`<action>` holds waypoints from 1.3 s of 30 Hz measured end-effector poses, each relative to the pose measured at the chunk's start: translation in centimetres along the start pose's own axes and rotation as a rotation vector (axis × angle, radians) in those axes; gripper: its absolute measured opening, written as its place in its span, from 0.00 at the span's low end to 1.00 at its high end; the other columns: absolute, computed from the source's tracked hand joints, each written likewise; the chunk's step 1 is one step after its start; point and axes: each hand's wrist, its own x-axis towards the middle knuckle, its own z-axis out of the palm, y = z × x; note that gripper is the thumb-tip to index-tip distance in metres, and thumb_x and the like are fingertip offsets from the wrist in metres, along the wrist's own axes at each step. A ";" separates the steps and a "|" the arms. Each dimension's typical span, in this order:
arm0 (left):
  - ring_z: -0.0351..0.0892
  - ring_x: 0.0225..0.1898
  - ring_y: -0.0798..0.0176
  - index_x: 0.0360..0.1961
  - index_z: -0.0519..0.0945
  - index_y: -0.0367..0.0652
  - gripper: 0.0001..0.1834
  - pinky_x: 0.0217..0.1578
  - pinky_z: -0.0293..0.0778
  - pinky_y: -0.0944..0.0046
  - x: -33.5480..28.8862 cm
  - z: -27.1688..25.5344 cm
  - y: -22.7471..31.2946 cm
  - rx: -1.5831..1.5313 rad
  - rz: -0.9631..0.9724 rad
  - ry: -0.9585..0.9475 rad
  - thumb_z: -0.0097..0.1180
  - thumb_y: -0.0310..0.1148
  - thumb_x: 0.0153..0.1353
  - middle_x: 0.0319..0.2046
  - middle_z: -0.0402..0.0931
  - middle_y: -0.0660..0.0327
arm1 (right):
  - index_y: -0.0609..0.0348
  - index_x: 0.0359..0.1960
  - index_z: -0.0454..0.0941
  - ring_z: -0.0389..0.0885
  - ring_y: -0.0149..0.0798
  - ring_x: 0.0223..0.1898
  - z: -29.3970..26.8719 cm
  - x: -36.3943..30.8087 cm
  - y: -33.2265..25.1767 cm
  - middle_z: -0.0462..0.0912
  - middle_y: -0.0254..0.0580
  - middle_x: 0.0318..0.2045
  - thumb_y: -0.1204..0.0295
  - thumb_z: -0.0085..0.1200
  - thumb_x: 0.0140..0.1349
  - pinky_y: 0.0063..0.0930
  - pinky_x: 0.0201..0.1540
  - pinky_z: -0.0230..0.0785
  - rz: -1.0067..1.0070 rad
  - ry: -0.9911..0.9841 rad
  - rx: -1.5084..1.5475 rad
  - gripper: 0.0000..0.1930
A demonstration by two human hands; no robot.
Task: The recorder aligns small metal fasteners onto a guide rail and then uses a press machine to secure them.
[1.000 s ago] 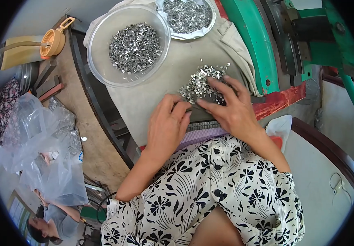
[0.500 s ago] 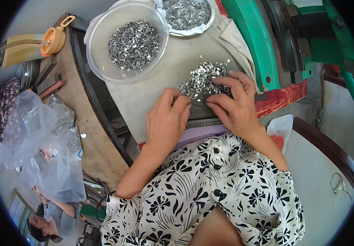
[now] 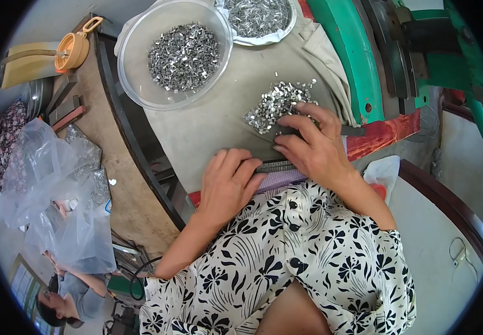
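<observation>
A loose pile of small shiny metal pieces (image 3: 274, 106) lies on the beige cloth (image 3: 196, 131) before me. My right hand (image 3: 317, 139) is at its near right side, fingers bent, some fingertips among the pieces. Thumb and forefinger come close together; whatever is between them is too small to make out. Nearer my body, my left hand (image 3: 227, 177) is closed at the left end of a dark ridged strip (image 3: 276, 166), thumb below and forefinger above. The strip lies along the cloth's near edge. Past my right hand a dark bar (image 3: 354, 131) sticks out.
A clear plastic tub (image 3: 132, 84) of small metal pieces stands at the far left of the cloth. Beside it is a lined bowl (image 3: 263, 40) of thin metal pins. Green machine parts (image 3: 353, 61) rise at right. Plastic bags (image 3: 74, 195) lie on the left-hand table; another person (image 3: 76, 293) is beyond.
My left hand has drawn back from the pile toward me and down to the strip's left end. My right hand has shifted slightly left and nearer; more of the pile shows.
</observation>
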 end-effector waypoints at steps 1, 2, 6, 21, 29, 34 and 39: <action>0.75 0.40 0.51 0.40 0.81 0.41 0.19 0.40 0.72 0.56 0.1 0.4 0.1 0.001 0.000 0.000 0.73 0.31 0.46 0.40 0.75 0.57 | 0.55 0.29 0.82 0.68 0.47 0.61 -0.2 0.0 0.0 0.79 0.34 0.48 0.70 0.64 0.50 0.46 0.61 0.61 0.022 -0.023 0.021 0.06; 0.75 0.40 0.51 0.40 0.81 0.41 0.18 0.39 0.72 0.56 0.3 0.9 0.3 0.002 0.010 0.013 0.72 0.31 0.47 0.40 0.75 0.58 | 0.55 0.29 0.82 0.68 0.47 0.61 -0.3 0.0 0.2 0.79 0.34 0.48 0.70 0.64 0.50 0.46 0.61 0.61 0.023 -0.022 0.020 0.06; 0.76 0.40 0.51 0.38 0.82 0.42 0.15 0.39 0.73 0.56 0.7 1.2 0.6 -0.040 0.008 0.028 0.71 0.31 0.49 0.39 0.76 0.58 | 0.52 0.28 0.84 0.68 0.47 0.61 -0.8 0.3 0.8 0.79 0.34 0.48 0.70 0.62 0.50 0.46 0.62 0.59 0.031 -0.090 0.045 0.04; 0.81 0.31 0.53 0.34 0.81 0.40 0.07 0.30 0.76 0.58 4.6 0.6 0.0 0.045 -0.109 0.165 0.66 0.23 0.53 0.34 0.77 0.58 | 0.51 0.29 0.82 0.69 0.45 0.60 0.5 1.3 0.2 0.78 0.31 0.49 0.71 0.67 0.46 0.47 0.61 0.56 0.008 -0.077 0.082 0.08; 0.79 0.33 0.55 0.34 0.82 0.41 0.07 0.31 0.76 0.56 3.5 0.3 -0.4 -0.013 -0.143 0.192 0.66 0.25 0.53 0.33 0.75 0.61 | 0.48 0.27 0.80 0.69 0.43 0.60 -0.5 -0.5 -0.4 0.79 0.26 0.47 0.69 0.67 0.46 0.46 0.61 0.54 0.002 -0.024 0.096 0.07; 0.79 0.33 0.56 0.34 0.83 0.42 0.07 0.31 0.76 0.57 3.8 0.4 -0.2 0.010 -0.156 0.185 0.66 0.25 0.53 0.33 0.75 0.62 | 0.43 0.28 0.84 0.68 0.43 0.60 -1.0 -3.1 -1.0 0.80 0.23 0.46 0.66 0.69 0.44 0.45 0.58 0.56 0.019 -0.072 0.061 0.08; 0.79 0.33 0.56 0.34 0.83 0.42 0.08 0.31 0.75 0.56 3.6 0.3 -0.4 0.015 -0.132 0.178 0.67 0.26 0.52 0.33 0.75 0.62 | 0.44 0.32 0.87 0.70 0.47 0.57 -1.1 -2.1 -0.2 0.82 0.27 0.44 0.68 0.72 0.44 0.41 0.58 0.56 0.101 -0.002 0.050 0.11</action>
